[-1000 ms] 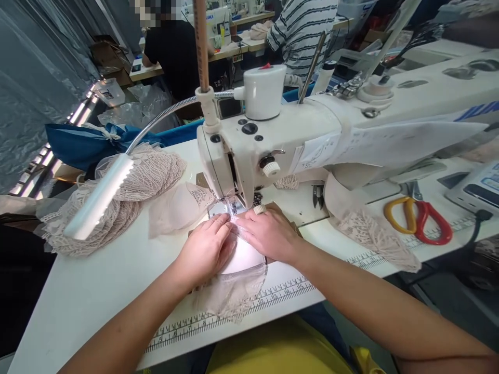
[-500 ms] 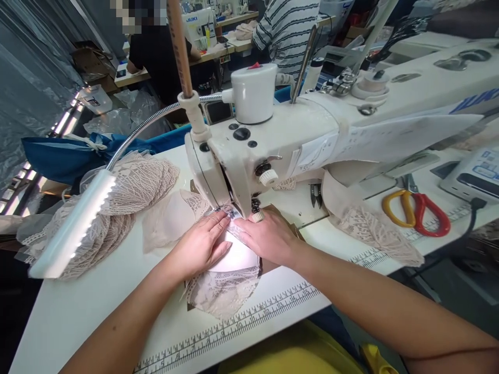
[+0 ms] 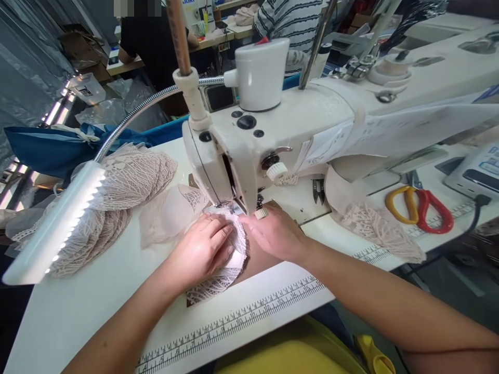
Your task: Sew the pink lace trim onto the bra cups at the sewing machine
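Note:
A beige lace fabric piece (image 3: 242, 244) lies under the head of the white sewing machine (image 3: 218, 176), its curved edge facing right. My left hand (image 3: 205, 244) rests over its left side, fingers bent and closed on it. On the other side, my right hand (image 3: 275, 231) pinches the edge close to the presser foot; its fingertips are partly behind the thread tension knob (image 3: 261, 213). The needle area is mostly hidden by the machine head and my fingers. A brown plate (image 3: 261, 254) shows beneath the fabric.
Stacked lace pieces (image 3: 136, 176) and a sheer cup piece (image 3: 166, 215) lie left, below a lit lamp bar (image 3: 58, 223). To the right are thread snips (image 3: 318, 191), another lace piece (image 3: 378, 228) and red-and-yellow scissors (image 3: 432, 210). A printed ruler (image 3: 234, 327) runs along the front edge. Two people sit beyond.
The lace piece has turned, its lower end swinging left and its curved right edge now showing. My left hand has curled further over it; my right hand stays by the presser foot. The view shifted slightly.

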{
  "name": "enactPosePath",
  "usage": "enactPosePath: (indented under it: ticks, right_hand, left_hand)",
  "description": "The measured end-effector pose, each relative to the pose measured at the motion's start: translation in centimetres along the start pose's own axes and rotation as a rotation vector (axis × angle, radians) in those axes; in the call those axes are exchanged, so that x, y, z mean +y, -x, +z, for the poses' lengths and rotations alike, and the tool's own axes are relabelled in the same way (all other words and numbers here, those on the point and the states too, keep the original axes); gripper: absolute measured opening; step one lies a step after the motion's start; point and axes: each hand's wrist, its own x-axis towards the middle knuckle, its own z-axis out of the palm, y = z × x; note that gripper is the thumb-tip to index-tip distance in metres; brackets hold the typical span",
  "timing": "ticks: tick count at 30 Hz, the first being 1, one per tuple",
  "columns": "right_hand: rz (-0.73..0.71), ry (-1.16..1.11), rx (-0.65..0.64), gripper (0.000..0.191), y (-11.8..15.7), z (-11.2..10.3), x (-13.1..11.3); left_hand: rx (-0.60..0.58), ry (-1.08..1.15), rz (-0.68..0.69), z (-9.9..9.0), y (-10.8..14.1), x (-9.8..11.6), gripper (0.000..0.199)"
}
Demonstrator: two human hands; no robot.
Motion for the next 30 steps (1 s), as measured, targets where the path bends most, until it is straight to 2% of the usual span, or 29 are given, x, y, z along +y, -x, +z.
enactPosePath:
  ticks: [5,13,19,27,30]
  right_hand:
    - [-0.069,-0.055,-0.025,0.029,0.1,0.0,-0.3]
    - [-0.051,-0.149,-0.078,0.035,0.3,0.4,-0.2]
    - [-0.041,-0.080,-0.111,0.028,-0.1,0.1,-0.3]
    - [-0.012,-0.067,0.066,0.032,-0.1,0.2,-0.3]
    - [-0.031,-0.065,0.096,0.030,-0.2,0.1,-0.4]
  left_hand:
    - [0.007,0.025,-0.003,1.1,0.2,0.0,0.030]
    - [0.029,0.049,-0.019,1.0,0.5,-1.2,0.029]
    - [0.052,0.041,-0.015,1.0,0.4,-1.9,0.025]
    - [0.107,0.006,0.013,1.1,-0.1,-1.3,0.022]
    - [0.121,0.043,-0.033,1.4,-0.2,-0.7,0.021]
